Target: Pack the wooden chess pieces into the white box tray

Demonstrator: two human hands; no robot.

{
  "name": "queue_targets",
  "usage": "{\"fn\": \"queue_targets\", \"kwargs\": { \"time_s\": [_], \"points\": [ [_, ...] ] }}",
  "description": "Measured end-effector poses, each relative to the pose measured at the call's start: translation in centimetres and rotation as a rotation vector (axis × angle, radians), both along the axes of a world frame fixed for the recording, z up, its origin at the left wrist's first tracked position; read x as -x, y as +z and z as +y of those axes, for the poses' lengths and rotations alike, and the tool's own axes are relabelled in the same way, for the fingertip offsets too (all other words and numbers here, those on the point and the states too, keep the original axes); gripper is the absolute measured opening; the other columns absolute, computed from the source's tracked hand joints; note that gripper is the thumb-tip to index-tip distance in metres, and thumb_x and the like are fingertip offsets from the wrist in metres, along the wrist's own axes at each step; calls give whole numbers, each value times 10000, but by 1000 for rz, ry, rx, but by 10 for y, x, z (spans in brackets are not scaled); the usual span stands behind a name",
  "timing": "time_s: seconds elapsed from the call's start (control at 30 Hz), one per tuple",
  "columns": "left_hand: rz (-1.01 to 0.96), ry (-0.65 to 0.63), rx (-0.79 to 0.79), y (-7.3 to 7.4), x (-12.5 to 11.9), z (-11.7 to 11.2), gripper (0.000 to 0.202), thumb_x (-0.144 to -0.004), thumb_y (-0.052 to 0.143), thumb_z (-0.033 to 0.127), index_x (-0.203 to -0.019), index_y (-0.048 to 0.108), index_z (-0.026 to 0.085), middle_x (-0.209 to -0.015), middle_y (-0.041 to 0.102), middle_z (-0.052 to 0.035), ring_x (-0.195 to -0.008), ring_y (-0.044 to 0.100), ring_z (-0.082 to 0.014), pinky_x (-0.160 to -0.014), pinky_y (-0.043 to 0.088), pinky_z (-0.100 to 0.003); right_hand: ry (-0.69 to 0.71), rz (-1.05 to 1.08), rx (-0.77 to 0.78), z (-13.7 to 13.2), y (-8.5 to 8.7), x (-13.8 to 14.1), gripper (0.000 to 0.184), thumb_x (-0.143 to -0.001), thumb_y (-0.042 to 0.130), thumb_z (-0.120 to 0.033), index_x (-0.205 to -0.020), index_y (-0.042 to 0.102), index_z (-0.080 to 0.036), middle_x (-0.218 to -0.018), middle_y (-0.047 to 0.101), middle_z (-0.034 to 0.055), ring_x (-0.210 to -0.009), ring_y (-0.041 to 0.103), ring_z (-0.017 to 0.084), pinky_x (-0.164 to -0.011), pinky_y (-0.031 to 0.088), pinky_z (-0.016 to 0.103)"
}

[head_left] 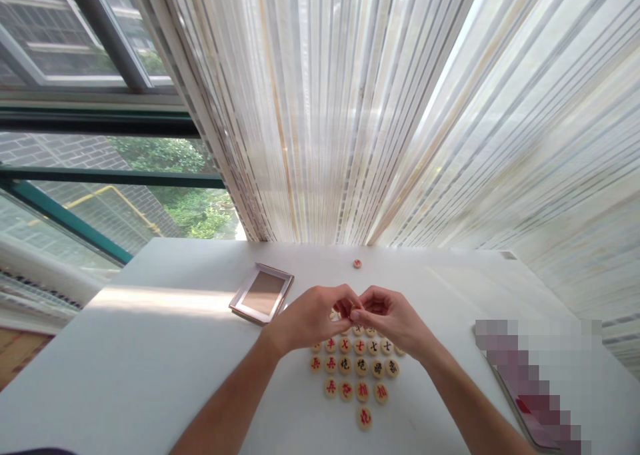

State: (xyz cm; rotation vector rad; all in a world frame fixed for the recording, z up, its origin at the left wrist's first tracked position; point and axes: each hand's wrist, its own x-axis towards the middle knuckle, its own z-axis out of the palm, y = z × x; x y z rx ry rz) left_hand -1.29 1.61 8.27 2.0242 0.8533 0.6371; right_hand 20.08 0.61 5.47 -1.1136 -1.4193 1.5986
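My left hand (pixel 327 312) and my right hand (pixel 383 308) meet over the white table with their fingertips pinched together. Whatever lies between the fingertips is too small and covered to make out. Beneath and in front of them, round wooden Chinese chess pieces lie flat in rows, with red or black characters. A red-marked piece (pixel 365 418) sits alone at the near end, below a row that includes another red piece (pixel 381 393). Black-marked pieces (pixel 361 365) are in the middle rows. My hands hide part of the far rows. One separate piece (pixel 357 264) lies beyond my hands.
An open shallow box or lid (pixel 245 314) rests left of my hands on the white table (pixel 150 362). At the right is a flat reddish item (pixel 523 402), partly pixelated. A striped sheer curtain (pixel 325 108) hangs along the back, beside an open window at the left.
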Motion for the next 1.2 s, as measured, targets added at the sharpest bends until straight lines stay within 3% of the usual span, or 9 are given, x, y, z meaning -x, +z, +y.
{"fn": "queue_targets", "kwargs": {
  "time_s": [0.27, 0.57, 0.77, 1.03, 1.2],
  "points": [
    [99, 19, 34, -1, 5, 4, 138, -876, 730, 266, -992, 673, 218, -879, 764, 8, -807, 715, -154, -717, 519, -234, 9, -114, -33, -3, 3, 1, 321, -829, 785, -470, -903, 782, -158, -771, 777, 56, -705, 699, 179, -663, 542, 278],
    [46, -25, 79, -7, 13, 13, 193, -860, 757, 273, -1014, 672, 195, -921, 752, -20, -844, 706, -163, -776, 550, -270, 163, -69, 24, 1, 9, -7, 437, -890, 693, -547, -1094, 792, -173, -896, 795, 77, -874, 751, 226, -831, 605, 366],
    [-51, 29, 98, -7, 16, 18, 259, -854, 774, 347, -1029, 678, 182, -940, 750, -42, -863, 707, -174, -809, 569, -306, 82, -33, -40, 0, 14, -8, 415, -877, 730, -504, -1151, 751, -193, -1025, 786, 88, -980, 747, 251, -931, 593, 443],
    [-201, 51, 125, -9, 3, 13, 294, -840, 794, 362, -1031, 686, 166, -899, 756, -45, -831, 722, -169, -783, 582, -287, -17, 26, -96, 0, 14, -4, 369, -815, 811, -458, -1035, 681, -192, -933, 768, 69, -872, 743, 207, -796, 608, 345],
    [-225, 22, 142, -3, 2, 11, 260, -924, 704, 358, -1091, 682, 160, -936, 766, -69, -863, 736, -176, -806, 589, -293, -61, 28, -134, -2, 19, -5, 364, -784, 837, -468, -955, 671, -193, -900, 762, 61, -833, 743, 203, -775, 614, 335]
  ]
}}
